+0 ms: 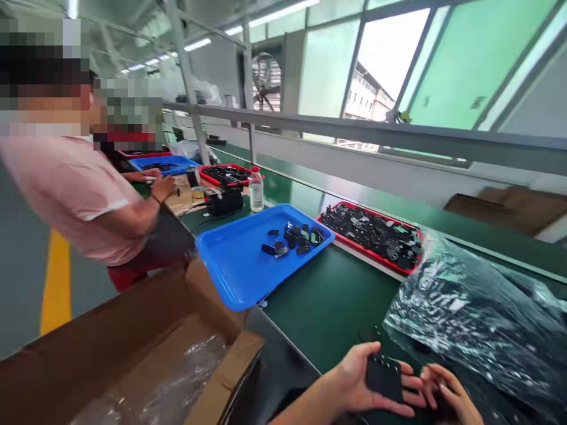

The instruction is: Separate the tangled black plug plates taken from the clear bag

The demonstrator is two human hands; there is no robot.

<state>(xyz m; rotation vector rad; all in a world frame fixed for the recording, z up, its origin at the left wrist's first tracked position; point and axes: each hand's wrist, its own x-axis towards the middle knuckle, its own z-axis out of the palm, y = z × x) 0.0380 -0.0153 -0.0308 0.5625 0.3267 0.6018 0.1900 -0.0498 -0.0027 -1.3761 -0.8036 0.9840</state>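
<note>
While the long, flat, dark-green table [319,307] runs beyond the person's left hand [357,381] and right hand [458,398], both hands are held above its near part. Well to the left of the hands stands a co-worker in a pink short-sleeved shirt [80,195]. Closer on that side, an open brown cardboard box [106,330] contains crumpled clear plastic film [190,372]. Just beyond the right hand lies a clear plastic bag with dark contents [478,319]. Ahead and to the left of the hands rests a shallow blue plastic tray [239,260]; more directly ahead, a shallow red plastic tray [370,254] is heaped with dark parts. Farther off, past the blue tray, a clear plastic bottle with a red cap [256,192] stands upright. Of the hands, the left is spread palm upward; the right is curled beside the left fingertips, and whether it pinches anything cannot be told. A flat, roughly rectangular black piece [384,379] lies on the left palm. Small black parts [303,236], some with green faces, are gathered toward the blue tray's right end.
</note>
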